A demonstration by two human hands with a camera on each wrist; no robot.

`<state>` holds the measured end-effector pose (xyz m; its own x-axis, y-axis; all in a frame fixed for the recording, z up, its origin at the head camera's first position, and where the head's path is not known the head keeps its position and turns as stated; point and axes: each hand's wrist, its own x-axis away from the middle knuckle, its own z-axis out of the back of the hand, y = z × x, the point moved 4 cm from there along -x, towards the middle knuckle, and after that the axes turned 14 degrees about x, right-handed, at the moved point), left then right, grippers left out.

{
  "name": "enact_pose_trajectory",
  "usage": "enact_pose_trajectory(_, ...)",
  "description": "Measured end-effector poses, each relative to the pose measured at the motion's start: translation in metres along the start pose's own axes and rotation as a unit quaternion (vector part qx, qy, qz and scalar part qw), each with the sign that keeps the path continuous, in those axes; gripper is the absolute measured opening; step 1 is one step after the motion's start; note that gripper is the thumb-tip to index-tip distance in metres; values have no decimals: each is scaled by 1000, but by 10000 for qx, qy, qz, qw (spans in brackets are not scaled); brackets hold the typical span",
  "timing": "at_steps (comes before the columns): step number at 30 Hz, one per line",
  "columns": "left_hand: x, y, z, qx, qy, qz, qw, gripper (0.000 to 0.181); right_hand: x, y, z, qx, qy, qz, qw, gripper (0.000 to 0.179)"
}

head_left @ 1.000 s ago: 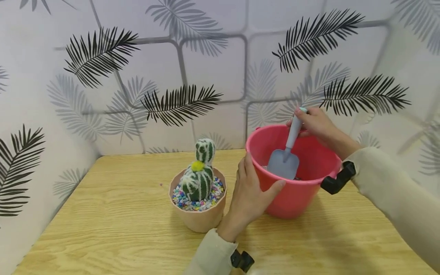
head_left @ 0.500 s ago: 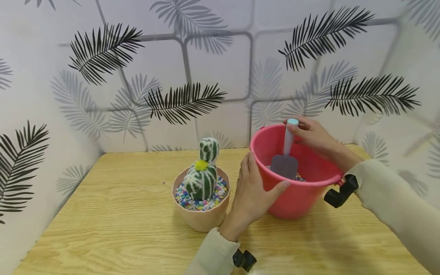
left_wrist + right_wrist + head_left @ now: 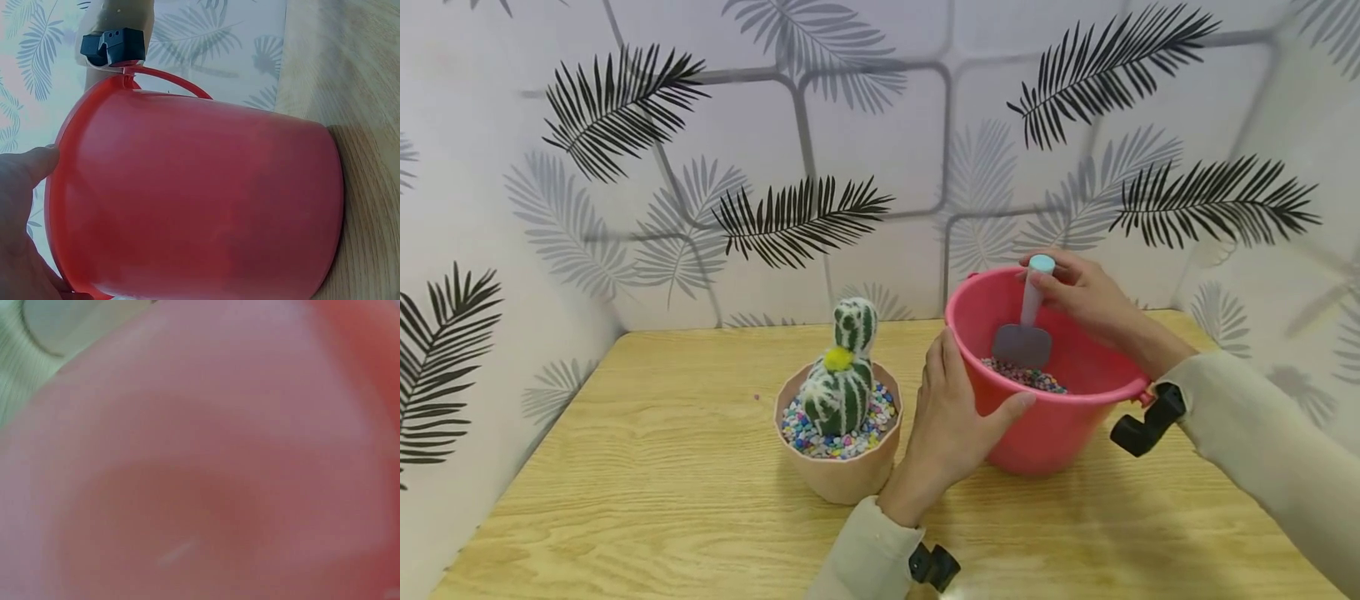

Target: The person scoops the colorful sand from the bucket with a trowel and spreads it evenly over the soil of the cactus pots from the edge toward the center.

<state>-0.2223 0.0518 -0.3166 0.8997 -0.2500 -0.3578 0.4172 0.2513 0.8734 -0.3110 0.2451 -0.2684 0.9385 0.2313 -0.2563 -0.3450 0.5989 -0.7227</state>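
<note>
A pink bucket [image 3: 1037, 433] stands on the wooden table, with small coloured pebbles [image 3: 1026, 375] inside it. My left hand [image 3: 947, 412] rests against the bucket's near left side, fingers along the left rim and thumb extended on the front rim. In the left wrist view the thumb [image 3: 40, 164] touches the red-looking rim. My right hand [image 3: 1078, 292] reaches over the bucket and grips the handle of a small garden shovel [image 3: 1022, 343], whose grey blade points down above the pebbles. The right wrist view is filled by a blurred pink surface [image 3: 206, 425]; the hand is not visible there.
Left of the bucket stands a potted cactus [image 3: 838, 400] with a yellow flower; multicoloured pebbles fill its beige pot [image 3: 838, 483]. A tiny pink bit [image 3: 756, 397] lies on the wooden table [image 3: 647, 467]. A wall [image 3: 880, 142] with leaf-patterned paper closes off the back.
The right hand has lowered the shovel into the bucket and turned it more upright; the blade has then risen slightly, uncovering more pebbles. The left hand has kept its place on the bucket.
</note>
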Motion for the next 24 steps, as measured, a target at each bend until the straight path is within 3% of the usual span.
enact_pose_trajectory(8, -2, 1, 4, -316, 22, 208, 9993, 105, -1, -3, -6, -390, -424, -41, 9983, 41)
enact_pose_trajectory(17, -2, 0, 6, -446, 49, 253, 9987, 105, 1, -6, -8, -934, -469, 49, 9945, 28)
enact_pose_trajectory(24, -3, 2, 5, -490, -1, 263, 9984, 105, 1, -3, -6, -855, -575, -421, 9938, 45)
